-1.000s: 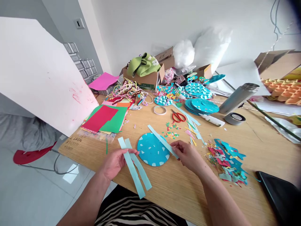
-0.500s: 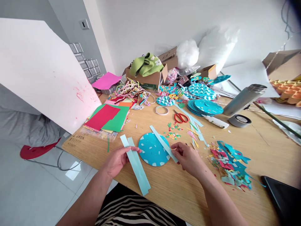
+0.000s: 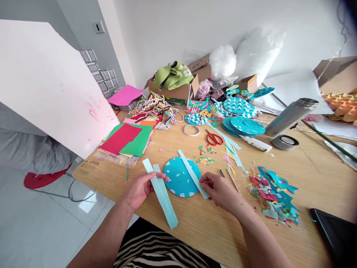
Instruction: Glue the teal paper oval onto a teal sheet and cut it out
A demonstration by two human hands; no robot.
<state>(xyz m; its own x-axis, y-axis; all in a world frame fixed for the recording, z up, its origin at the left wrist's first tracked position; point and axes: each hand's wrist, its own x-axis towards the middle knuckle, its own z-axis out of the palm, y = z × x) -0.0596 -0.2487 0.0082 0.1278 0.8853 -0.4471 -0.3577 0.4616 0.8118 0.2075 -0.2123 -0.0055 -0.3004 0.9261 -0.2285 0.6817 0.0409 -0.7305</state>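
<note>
A blue paper disc with pale flecks lies on the wooden table near its front edge. My left hand is closed on two light blue paper strips that overlap and run toward me, just left of the disc. My right hand pinches the near end of a third light blue strip, which lies slanted across the disc's right side.
Red scissors, a tape ring, a glue stick, a steel flask and stacked blue discs lie behind. Coloured paper sheets sit left, paper scraps right, a dark tablet at the near right corner.
My left hand has brought the two strips together so they overlap. My right hand has slid its strip slightly left and toward me across the disc.
</note>
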